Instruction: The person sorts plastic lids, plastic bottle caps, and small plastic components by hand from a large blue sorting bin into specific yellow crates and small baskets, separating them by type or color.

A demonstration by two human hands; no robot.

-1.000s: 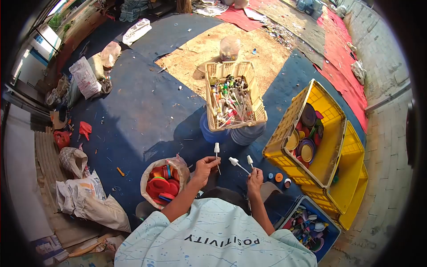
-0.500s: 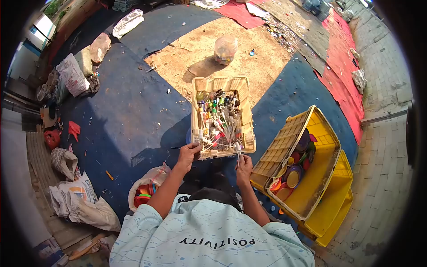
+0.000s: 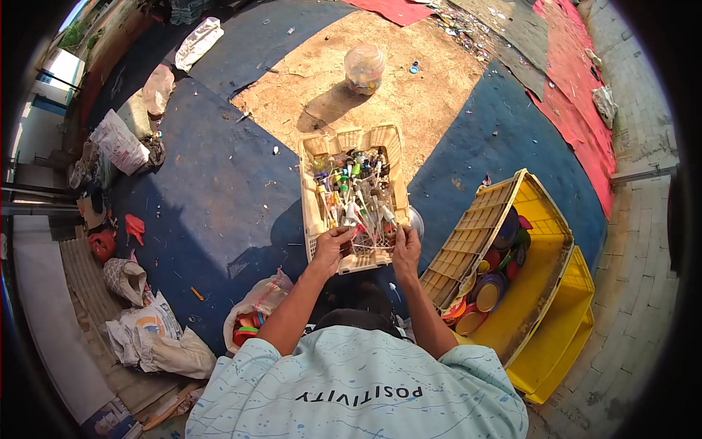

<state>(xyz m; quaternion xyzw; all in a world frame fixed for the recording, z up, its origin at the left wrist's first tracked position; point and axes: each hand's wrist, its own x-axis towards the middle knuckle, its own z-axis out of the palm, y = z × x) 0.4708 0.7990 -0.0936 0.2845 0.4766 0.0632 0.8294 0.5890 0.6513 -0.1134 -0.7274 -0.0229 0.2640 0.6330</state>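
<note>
A cream plastic crate (image 3: 311,241) stands before me, filled with a jumble of pump dispenser tops (image 3: 358,179) with thin tubes, in white, green, black and other colours. At its near left corner is my left hand (image 3: 333,250), fingers closed; what they pinch is too small to make out. My right hand (image 3: 406,254) is at the near right corner, its fingers also closed together, with any held thing hidden. Just beyond its fingertips lies a white pump top (image 3: 387,214). Below the right hand a small white piece (image 3: 393,287) shows beside my leg.
Tilted yellow crates (image 3: 545,307) with colourful lids (image 3: 486,293) stand at right. A sack of red and green plastic pieces (image 3: 259,300) is at left. A clear jar (image 3: 364,69) stands beyond the crate. Sacks (image 3: 119,143) line the left side of the blue sheet (image 3: 219,197).
My left hand has moved right along the crate's near edge. The white pump top that my right hand held upright no longer shows in it. The view has shifted slightly.
</note>
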